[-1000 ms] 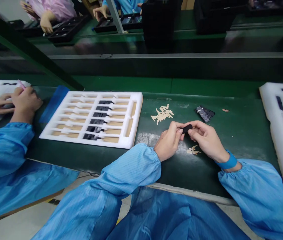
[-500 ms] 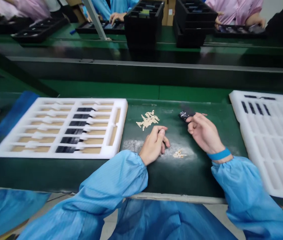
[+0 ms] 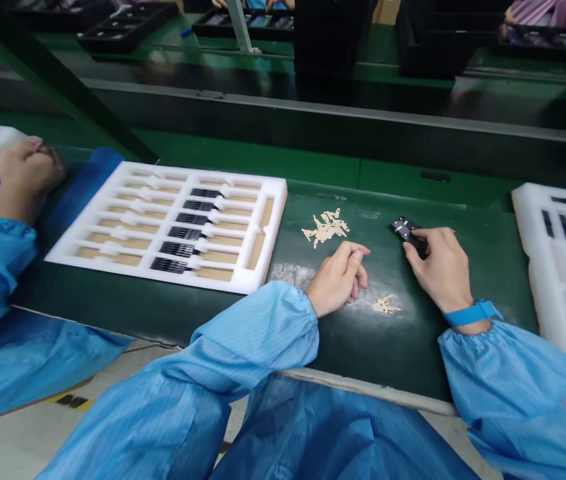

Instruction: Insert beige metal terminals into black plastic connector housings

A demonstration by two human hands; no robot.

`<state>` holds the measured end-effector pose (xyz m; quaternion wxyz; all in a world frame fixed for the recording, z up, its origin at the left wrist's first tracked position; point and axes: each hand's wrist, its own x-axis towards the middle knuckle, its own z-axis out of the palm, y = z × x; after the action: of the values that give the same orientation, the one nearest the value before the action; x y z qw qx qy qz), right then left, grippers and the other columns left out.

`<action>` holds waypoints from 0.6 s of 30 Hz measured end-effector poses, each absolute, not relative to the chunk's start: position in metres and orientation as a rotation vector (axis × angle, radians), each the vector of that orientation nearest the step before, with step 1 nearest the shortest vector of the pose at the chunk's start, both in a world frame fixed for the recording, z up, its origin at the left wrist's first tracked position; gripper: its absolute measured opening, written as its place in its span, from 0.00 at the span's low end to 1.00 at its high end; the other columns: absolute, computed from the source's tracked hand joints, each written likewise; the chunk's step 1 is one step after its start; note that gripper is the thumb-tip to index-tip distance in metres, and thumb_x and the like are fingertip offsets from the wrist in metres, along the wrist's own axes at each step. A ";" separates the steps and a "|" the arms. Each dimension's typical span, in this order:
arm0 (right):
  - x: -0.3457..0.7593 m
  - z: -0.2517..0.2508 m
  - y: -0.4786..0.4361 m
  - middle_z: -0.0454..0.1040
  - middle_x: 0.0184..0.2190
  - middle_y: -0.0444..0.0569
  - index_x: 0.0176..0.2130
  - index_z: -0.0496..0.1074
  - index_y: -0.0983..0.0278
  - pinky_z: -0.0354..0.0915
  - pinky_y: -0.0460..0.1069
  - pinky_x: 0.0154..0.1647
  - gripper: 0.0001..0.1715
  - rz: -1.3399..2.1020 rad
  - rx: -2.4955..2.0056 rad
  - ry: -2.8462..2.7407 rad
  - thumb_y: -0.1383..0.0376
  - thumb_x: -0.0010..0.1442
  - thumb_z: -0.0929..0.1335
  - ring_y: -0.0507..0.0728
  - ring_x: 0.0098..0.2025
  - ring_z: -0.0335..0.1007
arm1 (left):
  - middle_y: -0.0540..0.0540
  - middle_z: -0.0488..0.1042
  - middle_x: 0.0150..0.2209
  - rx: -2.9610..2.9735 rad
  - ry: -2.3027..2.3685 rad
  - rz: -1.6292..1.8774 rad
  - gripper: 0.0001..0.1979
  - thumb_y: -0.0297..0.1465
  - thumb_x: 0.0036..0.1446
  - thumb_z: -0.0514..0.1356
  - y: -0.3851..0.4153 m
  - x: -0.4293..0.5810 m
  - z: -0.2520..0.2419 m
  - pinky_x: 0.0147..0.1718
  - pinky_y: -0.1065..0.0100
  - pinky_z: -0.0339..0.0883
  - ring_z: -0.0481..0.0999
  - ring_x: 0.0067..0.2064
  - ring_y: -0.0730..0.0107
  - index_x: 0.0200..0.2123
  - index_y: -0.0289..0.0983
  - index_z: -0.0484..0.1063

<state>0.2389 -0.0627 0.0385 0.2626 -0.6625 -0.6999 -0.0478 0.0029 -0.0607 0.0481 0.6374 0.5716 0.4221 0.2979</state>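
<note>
My left hand (image 3: 337, 279) rests on the green bench top (image 3: 403, 347) with its fingers curled and pinched together; what they hold, if anything, is hidden. My right hand (image 3: 437, 265) lies further right, its fingers closed on a small black part (image 3: 405, 229) at the pile of black parts. A heap of small tan paper bits (image 3: 327, 227) lies beyond my left hand. A few more tan bits (image 3: 385, 305) lie between my two hands.
A white foam tray (image 3: 257, 267) with several black parts in its slots stands to the left. Another white foam tray (image 3: 563, 280) stands at the right edge. A co-worker's hands (image 3: 20, 177) in blue sleeves work at far left. Black trays (image 3: 123, 27) sit beyond the conveyor.
My hands, which together held a black part, have come apart. The right hand reached out to the pile of black parts; the left stayed near the bench and curled up.
</note>
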 end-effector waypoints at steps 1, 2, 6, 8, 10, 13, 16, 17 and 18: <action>0.239 0.038 -0.063 0.74 0.40 0.55 0.47 0.75 0.65 0.67 0.54 0.41 0.14 -0.165 -1.786 -1.907 0.61 0.64 0.68 0.62 0.40 0.71 | 0.54 0.71 0.26 1.306 0.965 0.682 0.14 0.39 0.72 0.46 -0.061 0.003 0.048 0.14 0.78 0.63 0.69 0.19 0.77 0.52 0.40 0.63; 0.240 0.037 -0.063 0.75 0.40 0.55 0.47 0.76 0.65 0.67 0.54 0.41 0.13 -0.202 -1.778 -1.917 0.62 0.66 0.67 0.62 0.41 0.72 | 0.54 0.71 0.26 1.305 0.967 0.684 0.14 0.39 0.72 0.46 -0.061 0.003 0.048 0.14 0.78 0.63 0.69 0.19 0.77 0.52 0.39 0.63; 0.245 0.038 -0.062 0.76 0.39 0.54 0.43 0.77 0.64 0.65 0.53 0.40 0.13 -0.282 -1.788 -1.893 0.62 0.69 0.64 0.62 0.42 0.73 | 0.54 0.70 0.25 1.295 0.972 0.688 0.13 0.38 0.72 0.46 -0.059 0.003 0.049 0.14 0.79 0.63 0.68 0.19 0.77 0.51 0.39 0.64; 0.247 0.038 -0.061 0.76 0.39 0.54 0.42 0.77 0.64 0.65 0.54 0.40 0.13 -0.231 -1.797 -1.847 0.61 0.69 0.64 0.62 0.41 0.72 | 0.53 0.70 0.25 1.285 0.971 0.687 0.14 0.39 0.72 0.47 -0.059 0.003 0.050 0.14 0.79 0.62 0.69 0.19 0.78 0.51 0.38 0.64; 0.248 0.039 -0.061 0.76 0.40 0.55 0.43 0.77 0.63 0.65 0.55 0.44 0.13 -0.098 -1.772 -1.788 0.60 0.69 0.65 0.63 0.42 0.70 | 0.53 0.70 0.26 1.272 0.968 0.687 0.15 0.41 0.71 0.48 -0.060 0.003 0.050 0.14 0.79 0.62 0.69 0.19 0.77 0.51 0.38 0.64; 0.246 0.042 -0.063 0.76 0.42 0.56 0.42 0.78 0.61 0.63 0.57 0.52 0.14 0.076 -1.714 -1.743 0.59 0.71 0.64 0.64 0.46 0.70 | 0.53 0.70 0.26 1.263 0.970 0.692 0.17 0.43 0.70 0.49 -0.061 0.001 0.051 0.14 0.78 0.62 0.69 0.19 0.76 0.51 0.37 0.63; 0.242 0.046 -0.063 0.78 0.42 0.53 0.43 0.79 0.59 0.64 0.55 0.53 0.14 0.092 -1.702 -1.727 0.57 0.71 0.65 0.61 0.46 0.72 | 0.53 0.69 0.26 1.265 1.003 0.701 0.20 0.47 0.69 0.51 -0.059 0.000 0.050 0.14 0.78 0.62 0.69 0.20 0.76 0.50 0.37 0.62; 0.240 0.048 -0.062 0.78 0.43 0.52 0.43 0.79 0.59 0.64 0.54 0.52 0.14 0.134 -1.668 -1.701 0.57 0.71 0.65 0.61 0.46 0.72 | 0.53 0.69 0.26 1.269 1.009 0.700 0.21 0.48 0.68 0.51 -0.057 0.000 0.050 0.15 0.77 0.62 0.69 0.20 0.76 0.50 0.37 0.62; 0.237 0.050 -0.062 0.78 0.42 0.52 0.43 0.79 0.59 0.64 0.53 0.51 0.14 0.182 -1.626 -1.671 0.57 0.71 0.65 0.60 0.45 0.73 | 0.53 0.69 0.26 1.274 1.010 0.700 0.22 0.49 0.68 0.52 -0.056 0.000 0.050 0.15 0.77 0.63 0.69 0.20 0.76 0.50 0.36 0.62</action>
<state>0.2374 -0.0625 0.0503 0.3909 -0.6399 -0.6577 0.0716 0.0004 -0.0561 0.0496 0.6331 0.5572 0.4415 0.3062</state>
